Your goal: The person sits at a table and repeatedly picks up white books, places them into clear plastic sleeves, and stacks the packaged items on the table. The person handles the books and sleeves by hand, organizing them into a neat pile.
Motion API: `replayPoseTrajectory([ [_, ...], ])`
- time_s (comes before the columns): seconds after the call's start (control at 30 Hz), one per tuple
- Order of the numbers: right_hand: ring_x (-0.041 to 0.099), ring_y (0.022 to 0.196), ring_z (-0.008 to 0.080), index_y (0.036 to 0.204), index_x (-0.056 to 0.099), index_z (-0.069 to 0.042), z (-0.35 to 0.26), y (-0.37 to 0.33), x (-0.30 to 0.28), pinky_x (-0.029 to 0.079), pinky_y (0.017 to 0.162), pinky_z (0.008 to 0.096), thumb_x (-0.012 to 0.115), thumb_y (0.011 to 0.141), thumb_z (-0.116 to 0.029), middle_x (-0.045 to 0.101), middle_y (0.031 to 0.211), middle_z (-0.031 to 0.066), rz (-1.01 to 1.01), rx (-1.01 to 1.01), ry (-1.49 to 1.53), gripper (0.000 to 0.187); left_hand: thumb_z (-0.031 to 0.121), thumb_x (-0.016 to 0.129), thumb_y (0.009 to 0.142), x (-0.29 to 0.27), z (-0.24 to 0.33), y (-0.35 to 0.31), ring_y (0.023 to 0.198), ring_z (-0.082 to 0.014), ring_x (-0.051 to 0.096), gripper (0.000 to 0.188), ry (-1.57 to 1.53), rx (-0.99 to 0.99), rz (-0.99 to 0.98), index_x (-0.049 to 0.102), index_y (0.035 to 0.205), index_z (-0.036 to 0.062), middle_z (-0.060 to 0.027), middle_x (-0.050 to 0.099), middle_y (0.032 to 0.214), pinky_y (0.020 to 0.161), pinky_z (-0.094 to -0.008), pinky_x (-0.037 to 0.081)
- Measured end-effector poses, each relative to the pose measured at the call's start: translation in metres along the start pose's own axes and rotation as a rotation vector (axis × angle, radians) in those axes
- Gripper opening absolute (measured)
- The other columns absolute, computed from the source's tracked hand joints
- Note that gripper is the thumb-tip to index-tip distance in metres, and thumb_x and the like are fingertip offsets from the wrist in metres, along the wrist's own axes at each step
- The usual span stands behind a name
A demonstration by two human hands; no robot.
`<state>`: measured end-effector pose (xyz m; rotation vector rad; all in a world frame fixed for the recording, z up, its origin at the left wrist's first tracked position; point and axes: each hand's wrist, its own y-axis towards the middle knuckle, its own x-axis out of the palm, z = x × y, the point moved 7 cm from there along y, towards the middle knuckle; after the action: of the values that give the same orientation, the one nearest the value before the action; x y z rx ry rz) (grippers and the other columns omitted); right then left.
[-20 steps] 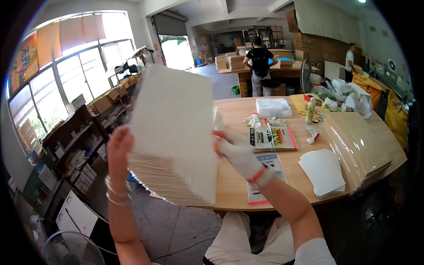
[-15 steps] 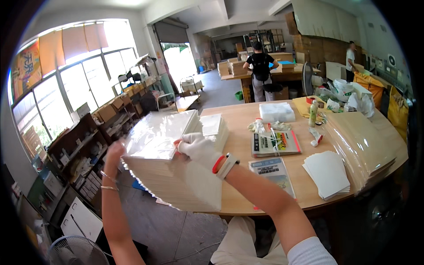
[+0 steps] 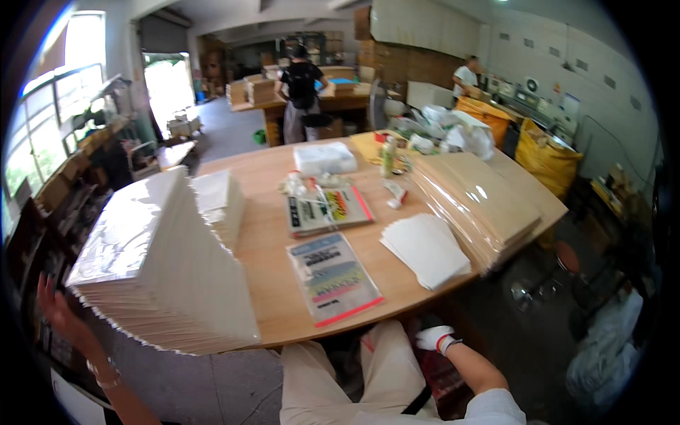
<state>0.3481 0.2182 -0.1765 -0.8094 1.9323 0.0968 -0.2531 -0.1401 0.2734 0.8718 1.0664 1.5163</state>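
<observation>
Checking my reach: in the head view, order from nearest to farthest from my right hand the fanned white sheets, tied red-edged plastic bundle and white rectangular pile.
1. Fanned white sheets: straight ahead of the right hand.
2. Tied red-edged plastic bundle: farther ahead, leftward.
3. White rectangular pile: behind the bundle.

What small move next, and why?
Probably raise the gloved right hand toward the loose white sheets: it sits low, off the near edge of the table, with nothing visible in it, and the sheets lie fanned near that edge on the same side. The bare left hand is open beside the tall stack, so it could wait.
</observation>
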Motion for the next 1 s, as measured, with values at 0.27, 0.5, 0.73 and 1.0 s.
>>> replayPoseTrajectory([
  [0.27,0.056,0.073,0.0307,0.099,0.056,-0.009,-0.03,-0.038,-0.156,0.047,0.06,0.0412,0.059,0.075,-0.03,0.054,0.084,0.0118,0.781,-0.02,-0.367,0.032,0.003,0.059,0.072,0.111,0.199,-0.203,0.054,-0.0227,0.056,0.007,-0.644,0.25,-0.837,0.057,0.077,0.0073,-0.0071,0.058,0.063,0.055,-0.03,0.044],
  [0.5,0.06,0.068,0.0313,0.097,0.055,-0.003,-0.015,0.008,-0.172,0.047,0.061,0.0383,0.063,0.074,-0.023,0.063,0.081,0.0145,0.65,0.042,-0.307,0.032,0.009,0.057,0.078,0.216,0.214,-0.367,0.075,-0.0273,0.059,0.024,-0.665,-0.145,-1.471,0.053,0.101,0.0009,-0.0129,0.06,0.083,0.067,-0.0353,0.047],
  [0.73,0.055,0.054,0.0191,0.097,0.05,-0.014,0.055,0.027,-0.141,0.045,0.045,0.0274,0.053,0.084,-0.034,0.055,0.079,0.0053,0.839,0.281,1.605,0.024,0.011,0.054,0.075,0.278,0.213,-0.451,0.093,-0.0335,0.053,0.031,-0.126,0.268,-1.291,0.054,0.105,0.0017,-0.017,0.053,0.101,0.074,-0.0406,0.045],
  [1.0,0.054,0.075,0.0149,0.099,0.053,0.0,0.083,0.023,-0.206,0.046,0.065,0.0293,0.053,0.082,-0.019,0.057,0.086,0.0061,0.944,0.243,1.007,0.026,0.01,0.054,0.071,0.324,0.204,-0.458,0.083,-0.0276,0.054,0.01,0.038,0.317,-1.377,0.057,0.079,0.0058,-0.0117,0.056,0.085,0.069,-0.0373,0.046],
])
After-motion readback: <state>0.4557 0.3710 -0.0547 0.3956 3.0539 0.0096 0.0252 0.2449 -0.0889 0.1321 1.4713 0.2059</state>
